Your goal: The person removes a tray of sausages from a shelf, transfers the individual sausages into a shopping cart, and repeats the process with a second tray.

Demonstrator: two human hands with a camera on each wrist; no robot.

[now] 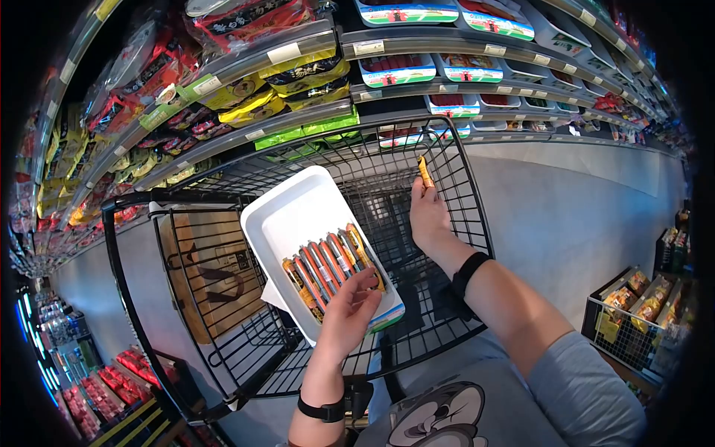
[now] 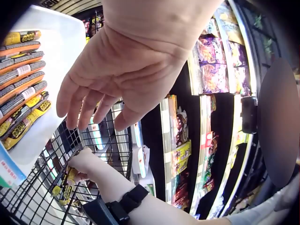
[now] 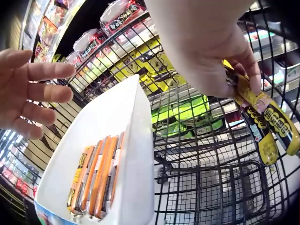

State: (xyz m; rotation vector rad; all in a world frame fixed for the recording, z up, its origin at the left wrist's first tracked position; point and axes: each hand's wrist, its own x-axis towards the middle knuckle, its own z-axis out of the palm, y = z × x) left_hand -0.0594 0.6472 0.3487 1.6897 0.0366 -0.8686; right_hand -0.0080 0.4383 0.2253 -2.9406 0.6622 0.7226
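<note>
A white tray (image 1: 287, 201) is propped at a slant across the wire shopping cart (image 1: 477, 195), its printed label at the near end. Several wrapped sausages (image 1: 320, 262), orange-and-black and yellow-and-black, lie side by side in its lower half. My left hand (image 1: 350, 309) hovers over the near end of the tray, its fingers loosely spread and holding nothing. Over the cart's far right part, my right hand (image 1: 430, 214) pinches two yellow-and-black wrapped sausages (image 3: 265, 123) by one end. They point away from the palm, one overlapping the other in the right wrist view.
A brown paper bag (image 1: 205, 276) sits at the cart's left. Shelves ahead hold bagged goods (image 1: 246, 108) and labelled white trays (image 1: 398, 71). At the right, a wire bin (image 1: 633, 328) of packets stands on the floor; red packets (image 1: 97, 398) fill a display at lower left.
</note>
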